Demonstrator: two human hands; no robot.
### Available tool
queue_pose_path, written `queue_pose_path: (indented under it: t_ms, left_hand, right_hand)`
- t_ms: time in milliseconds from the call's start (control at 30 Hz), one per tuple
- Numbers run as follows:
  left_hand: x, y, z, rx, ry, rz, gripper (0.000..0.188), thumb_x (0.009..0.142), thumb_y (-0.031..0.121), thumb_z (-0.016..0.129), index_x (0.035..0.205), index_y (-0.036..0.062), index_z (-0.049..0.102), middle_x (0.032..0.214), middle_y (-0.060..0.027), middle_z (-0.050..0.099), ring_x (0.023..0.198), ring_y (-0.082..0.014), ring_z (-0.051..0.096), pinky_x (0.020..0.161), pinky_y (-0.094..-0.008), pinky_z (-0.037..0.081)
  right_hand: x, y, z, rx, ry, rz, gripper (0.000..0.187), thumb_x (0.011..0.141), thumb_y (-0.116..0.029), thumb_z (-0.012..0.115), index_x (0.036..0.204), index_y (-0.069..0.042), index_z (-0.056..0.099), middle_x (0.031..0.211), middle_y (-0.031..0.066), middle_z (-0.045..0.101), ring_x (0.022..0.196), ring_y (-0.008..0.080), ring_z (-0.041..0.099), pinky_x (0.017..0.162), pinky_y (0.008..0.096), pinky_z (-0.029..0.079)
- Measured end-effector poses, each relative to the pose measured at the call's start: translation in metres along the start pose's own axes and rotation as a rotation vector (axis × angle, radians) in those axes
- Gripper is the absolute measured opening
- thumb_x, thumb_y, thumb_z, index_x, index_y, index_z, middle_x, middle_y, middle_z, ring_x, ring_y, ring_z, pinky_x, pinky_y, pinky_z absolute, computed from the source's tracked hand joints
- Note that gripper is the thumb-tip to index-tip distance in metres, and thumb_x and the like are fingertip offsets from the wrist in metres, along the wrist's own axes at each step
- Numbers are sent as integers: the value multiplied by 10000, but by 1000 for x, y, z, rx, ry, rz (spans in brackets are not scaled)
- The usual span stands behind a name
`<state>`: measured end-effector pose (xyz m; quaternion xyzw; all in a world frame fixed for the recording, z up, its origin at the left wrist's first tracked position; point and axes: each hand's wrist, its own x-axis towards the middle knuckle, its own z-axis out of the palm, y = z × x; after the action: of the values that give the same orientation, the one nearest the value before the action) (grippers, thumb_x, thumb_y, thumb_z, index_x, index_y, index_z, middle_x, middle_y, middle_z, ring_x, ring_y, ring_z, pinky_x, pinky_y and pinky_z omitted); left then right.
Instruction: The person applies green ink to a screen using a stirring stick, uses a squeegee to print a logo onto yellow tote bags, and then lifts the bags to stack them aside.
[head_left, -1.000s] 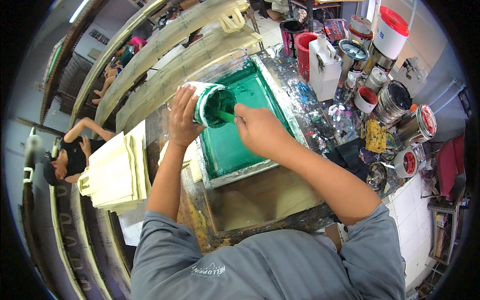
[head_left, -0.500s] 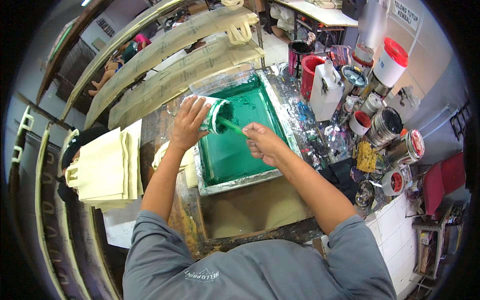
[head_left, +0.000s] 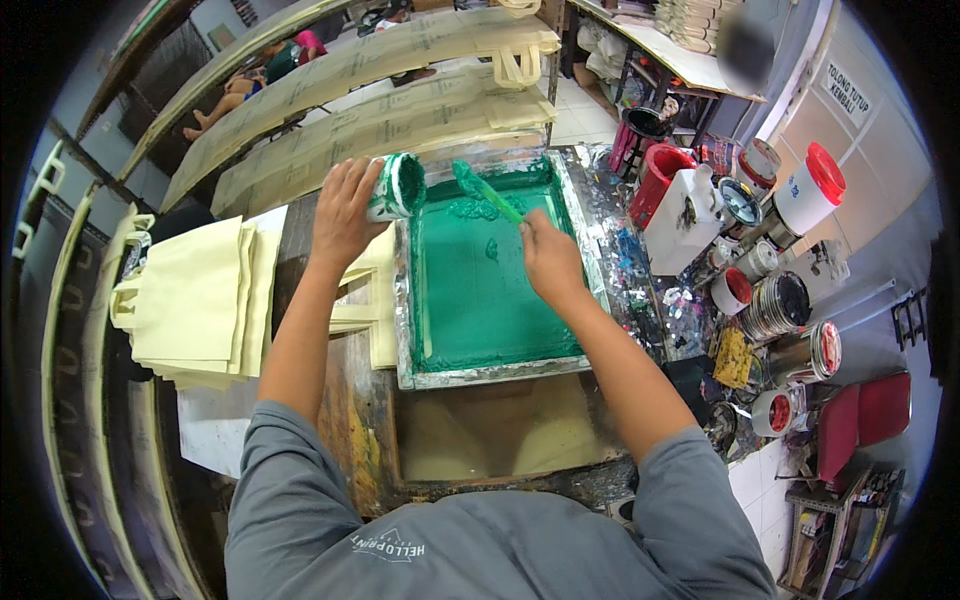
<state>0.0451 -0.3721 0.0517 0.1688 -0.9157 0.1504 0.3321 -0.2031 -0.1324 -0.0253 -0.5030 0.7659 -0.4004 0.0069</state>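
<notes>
My left hand (head_left: 346,212) grips a white tub (head_left: 398,187) from its left side. The tub lies tilted, its ink-coated mouth facing right over the upper left corner of a screen printing frame (head_left: 402,330). My right hand (head_left: 552,262) is closed round the handle of a green spatula (head_left: 488,192). Thick green ink clings to the spatula's far end, clear of the tub. Below it, fresh blobs of green ink (head_left: 470,208) lie on the screen's green mesh. A pale yellow cloth bag (head_left: 375,300) is partly under the frame's left side.
At left sits a stack of pale yellow bags (head_left: 190,300). Racks with long printed sheets (head_left: 370,60) stand beyond the table. Paint cans, a white jug (head_left: 684,222) and a yellow sponge (head_left: 733,358) crowd the right side. A person (head_left: 265,75) is at the far left.
The spatula has come out of the tub and moved right over the screen, loaded with ink. Ink blobs now show on the mesh. The tub has shifted left and up.
</notes>
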Motion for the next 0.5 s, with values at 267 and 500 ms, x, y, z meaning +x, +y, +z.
queue_pose_path:
  t_ms: [267, 500]
  left_hand:
    - [2, 19, -15, -92, -13, 9, 1019, 623, 221, 963, 1524, 121, 497, 1472, -117, 568, 1366, -374, 534, 1201, -501, 415]
    - [18, 43, -10, -182, -114, -12, 1013, 604, 239, 966, 1500, 110, 513, 1419, -129, 588, 1320, -375, 546, 1145, -492, 453]
  right_hand:
    - [-4, 30, 13, -358, -4, -214, 124, 1017, -84, 553, 1132, -130, 556, 850, 124, 674, 773, 365, 726, 646, 512, 567]
    - [-12, 60, -9, -404, 8, -119, 121, 1026, -103, 551, 1144, -131, 549, 853, 132, 686, 766, 384, 726, 639, 528, 562]
